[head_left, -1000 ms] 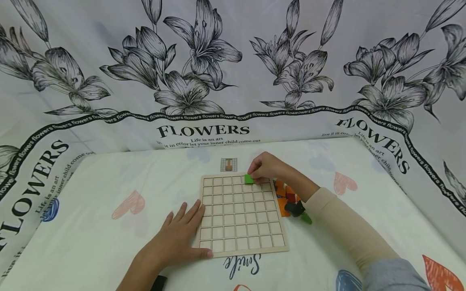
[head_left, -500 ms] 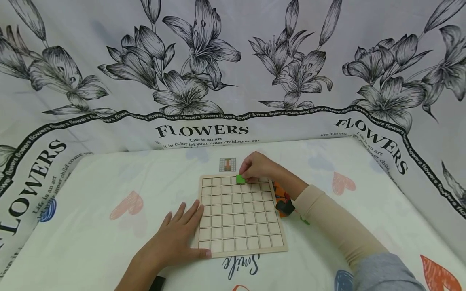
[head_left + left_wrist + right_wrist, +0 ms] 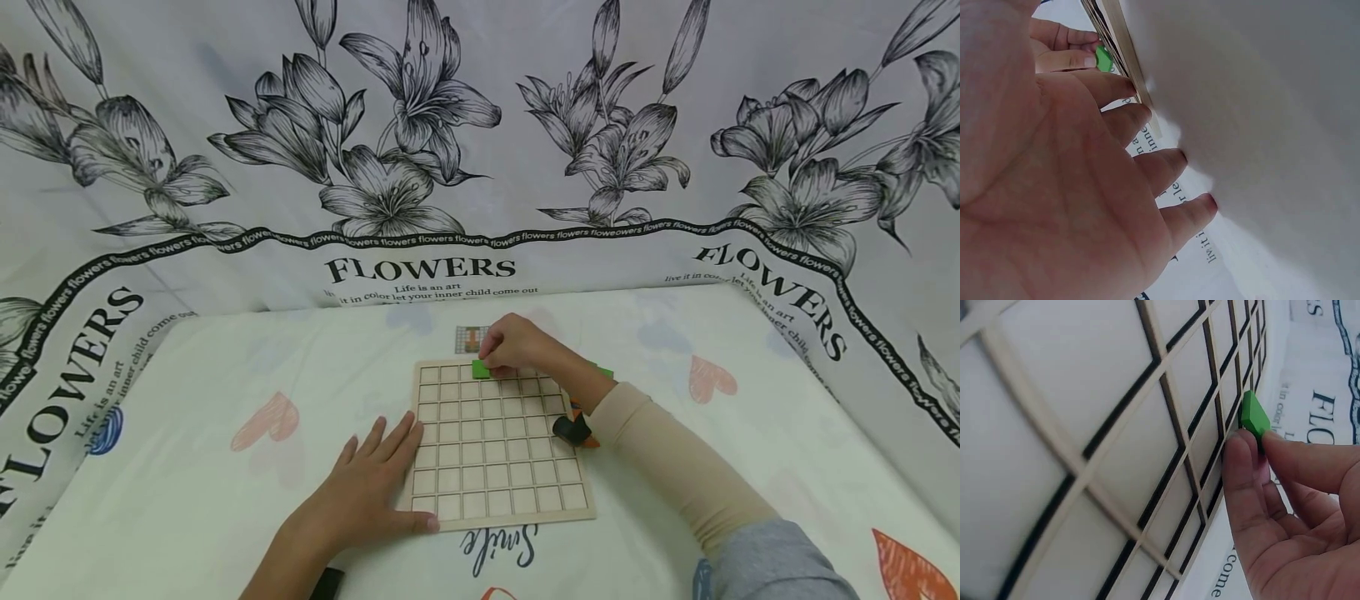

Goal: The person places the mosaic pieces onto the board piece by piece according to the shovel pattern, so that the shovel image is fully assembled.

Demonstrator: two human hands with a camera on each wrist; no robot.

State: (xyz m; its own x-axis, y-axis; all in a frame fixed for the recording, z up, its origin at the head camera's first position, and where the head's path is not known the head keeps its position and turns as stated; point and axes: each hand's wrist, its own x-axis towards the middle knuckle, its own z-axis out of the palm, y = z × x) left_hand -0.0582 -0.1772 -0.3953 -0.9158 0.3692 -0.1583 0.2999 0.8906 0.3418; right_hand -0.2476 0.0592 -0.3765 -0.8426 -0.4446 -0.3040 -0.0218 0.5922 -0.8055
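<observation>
A pale wooden grid board (image 3: pixel 495 454) with square cells lies flat on the table. Over its far row my right hand (image 3: pixel 517 343) pinches a small green square tile (image 3: pixel 481 369) between thumb and fingers. In the right wrist view the green tile (image 3: pixel 1255 415) is tilted at the grid's far edge, held by the fingertips. My left hand (image 3: pixel 367 483) rests with spread fingers along the board's left edge, its thumb at the near left corner. The left wrist view shows its fingers (image 3: pixel 1166 169) straight, some of them touching the board's side (image 3: pixel 1125 53).
Beyond the board lies a small picture card (image 3: pixel 467 339), partly behind the right hand. Orange pieces (image 3: pixel 591 442) and a green piece (image 3: pixel 604 372) show beside the board's right edge, mostly covered by the right forearm. A black object (image 3: pixel 572 431) is at the right wrist.
My right hand has moved left along the board's far row, carrying the green tile. The forearm now covers more of the loose pieces. My left hand stays in place.
</observation>
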